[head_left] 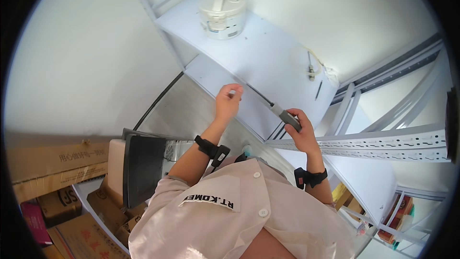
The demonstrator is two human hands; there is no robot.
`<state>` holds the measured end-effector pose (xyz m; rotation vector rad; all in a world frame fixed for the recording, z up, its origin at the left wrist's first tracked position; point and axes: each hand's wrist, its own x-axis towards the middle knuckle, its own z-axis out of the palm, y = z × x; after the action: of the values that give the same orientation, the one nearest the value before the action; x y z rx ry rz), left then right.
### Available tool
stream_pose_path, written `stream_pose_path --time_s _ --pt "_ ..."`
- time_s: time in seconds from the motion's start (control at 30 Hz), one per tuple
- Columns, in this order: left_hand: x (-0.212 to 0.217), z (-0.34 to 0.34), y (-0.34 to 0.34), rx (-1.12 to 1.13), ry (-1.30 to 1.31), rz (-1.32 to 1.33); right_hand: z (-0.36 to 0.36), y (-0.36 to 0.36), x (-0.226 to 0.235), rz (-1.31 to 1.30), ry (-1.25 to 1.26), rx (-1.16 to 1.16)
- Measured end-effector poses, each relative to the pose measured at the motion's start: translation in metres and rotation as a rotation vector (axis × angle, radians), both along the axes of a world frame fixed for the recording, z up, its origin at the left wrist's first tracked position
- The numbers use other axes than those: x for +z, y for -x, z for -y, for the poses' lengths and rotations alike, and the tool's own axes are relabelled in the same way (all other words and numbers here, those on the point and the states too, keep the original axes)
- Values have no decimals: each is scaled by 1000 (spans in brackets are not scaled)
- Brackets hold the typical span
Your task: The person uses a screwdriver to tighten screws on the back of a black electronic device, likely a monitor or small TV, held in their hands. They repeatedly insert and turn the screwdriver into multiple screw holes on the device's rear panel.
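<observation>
A screwdriver [282, 112] with a two-tone grey handle and a long dark shaft is in my right hand [302, 132], whose fingers wrap round the handle. Its shaft slants up and to the left, over the white shelf board [275, 57]. Close to the shaft's far end is my left hand [227, 100], with thumb and fingertips pinched together at the shelf's front edge. Whatever the pinch holds, if anything, is too small to make out. Both wrists wear black straps with small devices.
On the shelf stand a white lidded pot [223, 17], a metal-ended tool [311, 72] beside a pale loop, and a thin dark rod [318, 90]. Perforated white metal rails [383, 141] run along the right. Cardboard boxes [57, 163] and a dark panel [146, 170] are at lower left.
</observation>
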<state>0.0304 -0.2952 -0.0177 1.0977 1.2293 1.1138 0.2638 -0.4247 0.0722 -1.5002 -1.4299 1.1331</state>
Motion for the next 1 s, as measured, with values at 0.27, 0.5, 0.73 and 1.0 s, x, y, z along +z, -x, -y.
stream_pose_path --time_s 0.27,0.5,0.73,1.0 --pt "-38 -11 -123 -167 -694 -589 -2 -69 -60 -100 37 -291" --pt "-75 -15 -150 -154 -759 -753 -12 -86 -94 -134 105 -303" --pt "-80 -16 -152 -98 -728 -795 -23 -92 -105 -160 134 -270" --pt "-83 -33 -146 -20 -593 -843 -35 -84 -102 -186 121 -206"
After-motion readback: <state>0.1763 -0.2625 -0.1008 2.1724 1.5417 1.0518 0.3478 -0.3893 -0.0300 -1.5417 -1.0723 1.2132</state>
